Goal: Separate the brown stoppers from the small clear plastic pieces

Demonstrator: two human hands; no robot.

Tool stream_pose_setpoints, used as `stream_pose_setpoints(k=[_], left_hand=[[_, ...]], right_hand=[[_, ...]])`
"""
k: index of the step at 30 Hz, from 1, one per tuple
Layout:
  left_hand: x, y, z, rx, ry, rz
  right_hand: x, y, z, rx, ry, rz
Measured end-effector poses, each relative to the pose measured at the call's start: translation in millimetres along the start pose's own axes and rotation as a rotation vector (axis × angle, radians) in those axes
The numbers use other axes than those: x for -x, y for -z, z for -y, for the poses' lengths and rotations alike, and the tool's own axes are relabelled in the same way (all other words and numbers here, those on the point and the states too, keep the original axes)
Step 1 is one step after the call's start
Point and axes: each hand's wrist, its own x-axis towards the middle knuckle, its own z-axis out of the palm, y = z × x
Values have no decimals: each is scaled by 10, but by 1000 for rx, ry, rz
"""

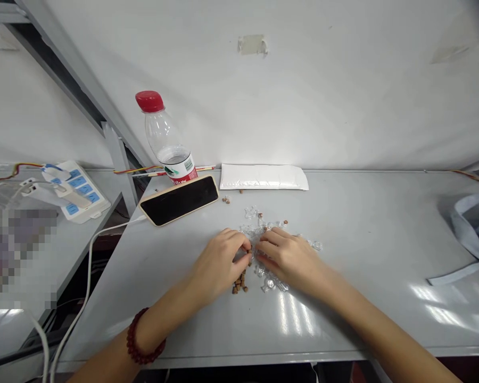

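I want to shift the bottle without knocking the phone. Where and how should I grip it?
Probably around the clear upper part of the bottle, below the red cap, from the right: that rounded part stands exposed above the phone, which blocks the base in front.

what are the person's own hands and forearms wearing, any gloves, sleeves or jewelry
The left hand and right hand are both without gloves, and no sleeves show on the forearms. A dark red bracelet of round beads circles the left wrist. No watch or bracelet shows on the right wrist, and no rings can be made out.
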Motion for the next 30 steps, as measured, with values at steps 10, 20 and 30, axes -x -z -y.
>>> stream_pose_setpoints(k=[10, 20, 30], left_hand=[[-35, 69, -20, 148, 128, -48], [-38, 181, -105, 404, 298, 50], [-82, 259, 5, 741, 343, 269]], right_hand=[[48, 42, 5, -441, -78, -33], [37, 102, -14, -642, -47, -127], [39, 110, 27, -690, 96, -216]])
